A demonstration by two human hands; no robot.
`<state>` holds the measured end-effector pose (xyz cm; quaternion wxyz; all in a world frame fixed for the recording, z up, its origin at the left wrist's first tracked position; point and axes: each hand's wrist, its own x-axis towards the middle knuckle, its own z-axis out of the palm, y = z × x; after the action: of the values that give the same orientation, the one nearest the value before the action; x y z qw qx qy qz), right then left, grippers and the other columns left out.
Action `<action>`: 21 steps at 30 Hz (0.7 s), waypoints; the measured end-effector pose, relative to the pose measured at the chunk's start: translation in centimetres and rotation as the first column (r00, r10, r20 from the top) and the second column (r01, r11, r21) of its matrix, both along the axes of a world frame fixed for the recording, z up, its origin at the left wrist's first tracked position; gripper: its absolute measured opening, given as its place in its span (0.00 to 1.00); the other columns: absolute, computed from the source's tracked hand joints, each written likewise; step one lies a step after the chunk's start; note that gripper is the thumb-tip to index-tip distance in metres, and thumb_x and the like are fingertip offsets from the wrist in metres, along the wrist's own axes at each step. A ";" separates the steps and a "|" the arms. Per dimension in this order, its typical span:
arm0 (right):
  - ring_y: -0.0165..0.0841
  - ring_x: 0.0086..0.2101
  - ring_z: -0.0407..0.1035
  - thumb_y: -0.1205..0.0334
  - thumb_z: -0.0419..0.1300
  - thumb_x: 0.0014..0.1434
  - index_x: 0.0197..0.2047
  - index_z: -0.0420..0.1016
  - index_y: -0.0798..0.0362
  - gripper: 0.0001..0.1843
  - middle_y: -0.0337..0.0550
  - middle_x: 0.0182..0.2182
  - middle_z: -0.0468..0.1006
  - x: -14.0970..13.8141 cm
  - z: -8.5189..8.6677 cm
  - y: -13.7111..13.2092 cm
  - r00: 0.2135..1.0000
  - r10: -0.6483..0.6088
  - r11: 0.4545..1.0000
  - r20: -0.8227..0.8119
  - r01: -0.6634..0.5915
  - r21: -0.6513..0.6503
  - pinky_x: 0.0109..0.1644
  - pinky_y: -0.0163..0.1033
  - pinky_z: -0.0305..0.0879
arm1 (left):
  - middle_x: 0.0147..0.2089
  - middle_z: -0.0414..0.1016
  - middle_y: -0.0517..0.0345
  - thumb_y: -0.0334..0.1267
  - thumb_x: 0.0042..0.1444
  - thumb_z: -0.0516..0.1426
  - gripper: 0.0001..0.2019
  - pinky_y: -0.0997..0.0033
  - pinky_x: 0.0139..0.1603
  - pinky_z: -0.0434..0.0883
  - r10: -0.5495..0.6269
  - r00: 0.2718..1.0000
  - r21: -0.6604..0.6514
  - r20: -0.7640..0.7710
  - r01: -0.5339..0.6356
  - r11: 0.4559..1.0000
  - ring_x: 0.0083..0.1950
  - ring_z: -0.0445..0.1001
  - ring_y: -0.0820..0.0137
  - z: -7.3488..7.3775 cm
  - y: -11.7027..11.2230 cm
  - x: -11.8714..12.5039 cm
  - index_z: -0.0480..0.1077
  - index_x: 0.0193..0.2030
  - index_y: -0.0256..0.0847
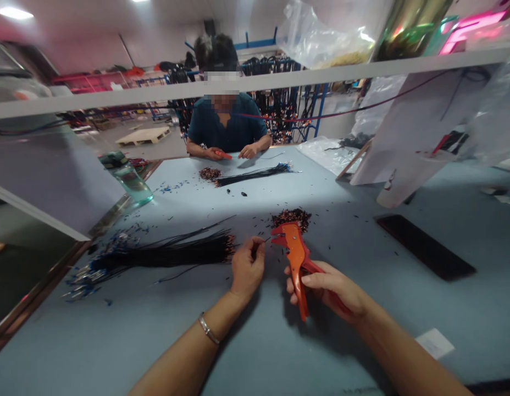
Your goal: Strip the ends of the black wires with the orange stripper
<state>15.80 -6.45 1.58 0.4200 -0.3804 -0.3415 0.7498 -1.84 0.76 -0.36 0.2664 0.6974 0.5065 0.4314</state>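
Observation:
My right hand is wrapped round an orange and red wire stripper, its jaws pointing up and to the left. Just left of those jaws, my left hand pinches a thin black wire, whose tip sticks out toward the tool. A thick bundle of black wires lies to the left of my left hand, with bare copper ends on the right and blue and silver terminals on the left. Beyond the stripper is a heap of cut insulation bits.
Across the table sits a co-worker holding a red tool, near a smaller wire bundle. A green bottle stands at the left. On the right are a dark phone-like slab and a white cup. A white bar crosses above.

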 end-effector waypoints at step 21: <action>0.36 0.29 0.74 0.58 0.65 0.46 0.41 0.72 0.57 0.18 0.46 0.31 0.77 -0.1 0.0 -0.1 0.999 0.037 0.999 0.019 -0.036 -0.019 0.32 0.39 0.68 | 0.25 0.70 0.62 0.38 0.57 0.53 0.09 0.78 0.29 0.60 -0.052 0.994 0.002 0.093 0.052 0.999 0.26 0.64 0.75 -0.3 0.0 0.1 0.72 0.33 0.38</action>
<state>15.69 -6.53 1.54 0.3993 -0.3852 -0.3453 0.7569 -1.76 0.79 -0.70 0.3011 0.6894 0.4755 0.4560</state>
